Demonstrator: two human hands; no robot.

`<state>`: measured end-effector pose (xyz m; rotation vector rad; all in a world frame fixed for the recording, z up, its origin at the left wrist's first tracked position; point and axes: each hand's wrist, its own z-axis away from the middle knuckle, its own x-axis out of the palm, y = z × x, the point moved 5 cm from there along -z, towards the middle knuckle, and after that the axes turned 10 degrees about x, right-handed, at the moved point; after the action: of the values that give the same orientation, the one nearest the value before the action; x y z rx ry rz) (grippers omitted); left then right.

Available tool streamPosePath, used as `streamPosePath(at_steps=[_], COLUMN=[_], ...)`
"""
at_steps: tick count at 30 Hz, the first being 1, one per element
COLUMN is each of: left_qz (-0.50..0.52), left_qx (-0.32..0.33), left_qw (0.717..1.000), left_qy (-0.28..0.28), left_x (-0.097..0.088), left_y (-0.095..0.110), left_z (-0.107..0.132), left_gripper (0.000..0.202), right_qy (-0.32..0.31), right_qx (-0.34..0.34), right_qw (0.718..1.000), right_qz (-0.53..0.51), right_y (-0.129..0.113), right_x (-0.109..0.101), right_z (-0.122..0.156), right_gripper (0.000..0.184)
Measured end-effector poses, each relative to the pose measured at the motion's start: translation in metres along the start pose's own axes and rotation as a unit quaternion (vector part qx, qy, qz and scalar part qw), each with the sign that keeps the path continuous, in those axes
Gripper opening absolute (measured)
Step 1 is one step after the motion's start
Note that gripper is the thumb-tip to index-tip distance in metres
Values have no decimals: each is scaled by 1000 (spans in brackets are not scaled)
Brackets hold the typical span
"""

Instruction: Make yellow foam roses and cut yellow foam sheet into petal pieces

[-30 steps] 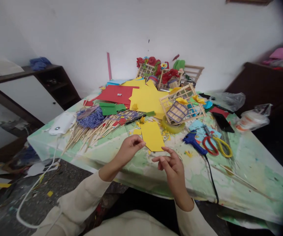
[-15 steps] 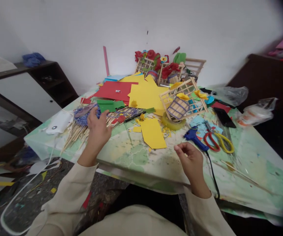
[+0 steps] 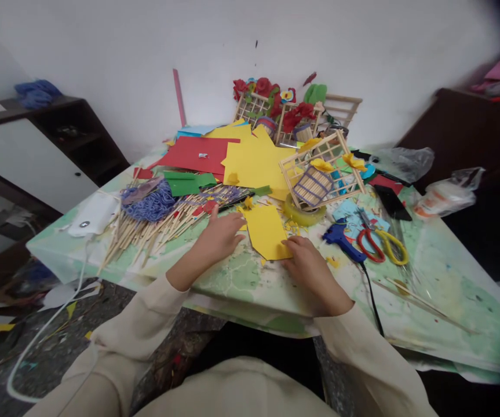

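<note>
Right hand (image 3: 308, 263) had its fingertips on the near right corner of the yellow card (image 3: 267, 231); couldn't tell if it was truly pinched. Left hand (image 3: 215, 238) was open, palm down, fingers loose just beside the card's left edge, contact unclear. Change over the last half second: left hand came back from the purple yarn (image 3: 149, 202), right hand moved in from clear of the card. Meaning, as I read it: both hands had turned to the card, which itself lay about where it was. Card was flat on the worktop (image 3: 232, 284), in front of the person, long axis running away from them, near end slightly right, cut-off corner at near left. Beyond that: tape roll (image 3: 304, 219) just past its right side, glue gun (image 3: 344, 242) further right, stick bundle (image 3: 175, 223) to the left.
</note>
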<state>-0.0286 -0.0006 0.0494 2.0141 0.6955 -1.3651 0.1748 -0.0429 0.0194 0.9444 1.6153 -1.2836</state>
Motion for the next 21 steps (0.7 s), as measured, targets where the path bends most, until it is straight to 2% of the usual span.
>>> streamPosePath(at_steps=[4, 8, 15, 19, 21], left_qz=[42, 45, 15, 13, 17], left_qx=[59, 119, 151, 154, 156], left_qw=[995, 987, 983, 983, 983], left_qy=[-63, -98, -103, -99, -97], left_x=[21, 34, 43, 47, 50], left_y=[17, 31, 37, 36, 37], left_z=[-3, -5, -9, -13, -14], left_gripper=[25, 26, 18, 17, 19], right_qy=[-28, -19, 12, 20, 16], right_qx=[-7, -35, -89, -81, -74], right_qw=[1000, 999, 993, 995, 996], right_qz=[-3, 29, 82, 60, 53], right_y=[-4, -3, -7, -11, -14], right_x=[4, 9, 14, 10, 9], right_z=[-2, -3, -4, -3, -4], right_gripper=[14, 17, 18, 11, 13])
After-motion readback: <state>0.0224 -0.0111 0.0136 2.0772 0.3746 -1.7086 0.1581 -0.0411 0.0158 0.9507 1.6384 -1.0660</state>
